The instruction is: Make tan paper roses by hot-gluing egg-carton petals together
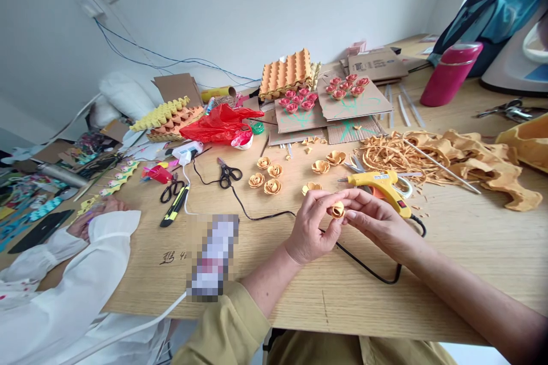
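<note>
Between my two hands is a small rolled orange paper flower bud (pixel 338 210). My left hand (pixel 314 221) pinches it from the left with thumb and fingers. From the other side, the fingertips of my right hand (pixel 374 218) press on it too. Just beyond my hands lies a yellow glue gun (pixel 377 181), its nozzle pointing left and its black cord looping round to the right. Loose orange paper flower cups (pixel 321 166) sit past my left hand, and a group of finished-looking orange flowers (pixel 273 186) stands further left.
Black scissors (pixel 230 174) and a utility knife (pixel 174 207) lie left. Orange scraps (pixel 385 154) heap at right, near a pink bottle (pixel 451 74). Pink flowers stand on cardboard (pixel 359 105) behind. A co-worker's white sleeve (pixel 109 245) rests at far left.
</note>
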A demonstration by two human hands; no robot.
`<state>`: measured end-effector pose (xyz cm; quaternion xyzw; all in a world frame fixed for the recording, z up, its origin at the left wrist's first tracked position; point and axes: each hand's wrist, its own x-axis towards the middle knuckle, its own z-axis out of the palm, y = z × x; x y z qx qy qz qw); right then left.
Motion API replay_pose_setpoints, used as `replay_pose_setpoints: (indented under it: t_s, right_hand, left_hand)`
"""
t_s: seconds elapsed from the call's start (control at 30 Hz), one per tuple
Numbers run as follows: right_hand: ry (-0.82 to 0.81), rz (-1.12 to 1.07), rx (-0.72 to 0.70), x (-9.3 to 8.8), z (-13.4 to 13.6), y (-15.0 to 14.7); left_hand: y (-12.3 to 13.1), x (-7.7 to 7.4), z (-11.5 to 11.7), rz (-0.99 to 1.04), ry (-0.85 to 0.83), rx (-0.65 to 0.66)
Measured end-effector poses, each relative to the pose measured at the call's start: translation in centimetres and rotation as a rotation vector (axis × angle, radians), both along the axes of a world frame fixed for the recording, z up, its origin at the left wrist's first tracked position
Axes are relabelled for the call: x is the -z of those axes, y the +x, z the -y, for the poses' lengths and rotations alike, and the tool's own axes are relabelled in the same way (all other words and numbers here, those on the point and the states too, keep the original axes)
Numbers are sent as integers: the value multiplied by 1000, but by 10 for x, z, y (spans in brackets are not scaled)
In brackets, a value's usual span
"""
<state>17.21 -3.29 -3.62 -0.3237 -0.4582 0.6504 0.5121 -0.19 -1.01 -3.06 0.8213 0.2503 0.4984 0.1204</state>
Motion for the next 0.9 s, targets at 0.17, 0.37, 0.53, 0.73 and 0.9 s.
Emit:
replay_pose_setpoints:
  t_s: [0.17, 0.37, 0.53, 0.73, 0.9]
  right_hand:
    - [0, -47, -34, 4, -2, 1]
    - [-93, -173, -82, 0, 1, 0]
    - [-224, -278, -138, -3, 1, 1]
    - [-257, -275, -142, 5, -1, 2]
    - [-261, -269, -141, 6, -1, 1]
  left_hand:
    - [1, 0, 0, -1, 4, -11]
    - [2, 1, 1, 9, 13, -16]
    - [3, -3, 5, 6, -35, 53]
    - [1, -3, 7, 3, -101, 135]
    - [2, 0, 7, 11, -120, 128]
